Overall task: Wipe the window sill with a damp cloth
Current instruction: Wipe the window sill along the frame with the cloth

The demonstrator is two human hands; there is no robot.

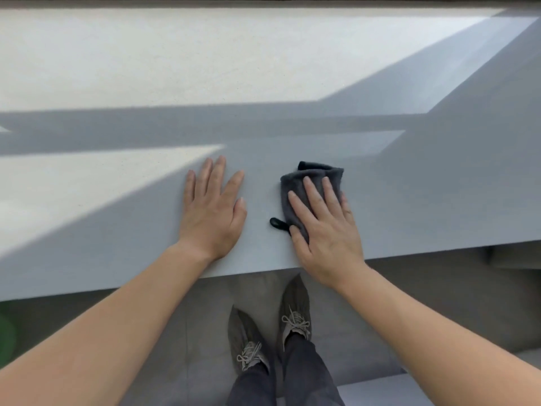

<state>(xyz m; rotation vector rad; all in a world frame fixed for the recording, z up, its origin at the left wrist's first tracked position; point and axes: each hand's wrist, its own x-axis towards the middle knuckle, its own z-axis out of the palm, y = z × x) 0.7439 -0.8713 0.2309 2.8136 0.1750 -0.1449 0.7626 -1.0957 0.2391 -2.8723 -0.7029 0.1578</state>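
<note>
A wide pale grey window sill (292, 83) fills the upper part of the head view, with sunlit patches and bands of shadow across it. A folded dark grey cloth (314, 177) lies on the sill near its front edge. My right hand (325, 227) rests flat on top of the cloth, fingers spread, pressing it down. A small black loop (276, 222) of the cloth sticks out by my thumb. My left hand (212, 209) lies flat and empty on the bare sill, a hand's width left of the cloth.
The sill's front edge (248, 273) runs just under my wrists. Below it are a grey tiled floor (190, 332) and my feet in grey laced shoes (294, 309). A green object (6, 335) shows at the left border. A window frame (263, 0) runs along the top.
</note>
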